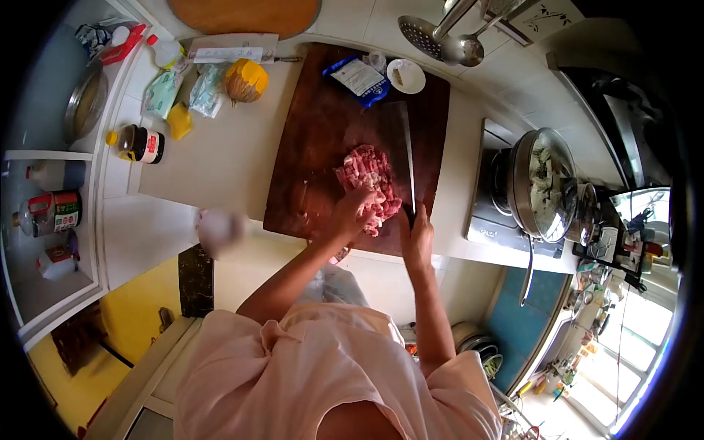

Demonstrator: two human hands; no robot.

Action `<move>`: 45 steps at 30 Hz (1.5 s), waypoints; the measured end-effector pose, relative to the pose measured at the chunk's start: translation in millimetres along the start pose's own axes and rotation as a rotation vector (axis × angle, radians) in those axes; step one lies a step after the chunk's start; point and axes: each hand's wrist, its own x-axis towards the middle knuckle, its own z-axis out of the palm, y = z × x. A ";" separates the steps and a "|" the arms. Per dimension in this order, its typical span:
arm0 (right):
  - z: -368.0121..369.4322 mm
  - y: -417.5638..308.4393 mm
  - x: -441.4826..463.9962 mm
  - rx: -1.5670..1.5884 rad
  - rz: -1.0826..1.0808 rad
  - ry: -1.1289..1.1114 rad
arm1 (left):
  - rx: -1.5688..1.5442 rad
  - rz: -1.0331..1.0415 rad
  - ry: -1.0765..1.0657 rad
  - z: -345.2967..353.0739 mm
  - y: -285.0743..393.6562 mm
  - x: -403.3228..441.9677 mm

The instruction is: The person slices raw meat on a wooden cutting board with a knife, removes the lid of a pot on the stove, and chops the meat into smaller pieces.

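Observation:
Chopped raw red meat (367, 170) lies in a pile on a dark wooden cutting board (304, 139). My left hand (357, 211) rests on the lower left side of the pile, its fingers bent onto the pieces. Just right of the meat, my right hand (416, 236) is wrapped round the dark handle of a knife (408, 150). The blade points away from me, its edge side close beside the pile. At the board's far end are a blue and white packet (359, 79) and a small white dish (405, 75).
A cut pumpkin (246, 81), plastic bags (207, 92) and a dark sauce bottle (139, 144) are on the left counter. On the right, a lidded pan (543, 183) sits on the stove (480, 213), its handle sticking out towards me. A skimmer (422, 38) hangs at the far wall.

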 end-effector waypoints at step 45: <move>-36.8 86.5 -92.6 -0.201 -0.550 -0.467 | 0.077 -0.401 0.384 -92.1 -50.7 -132.0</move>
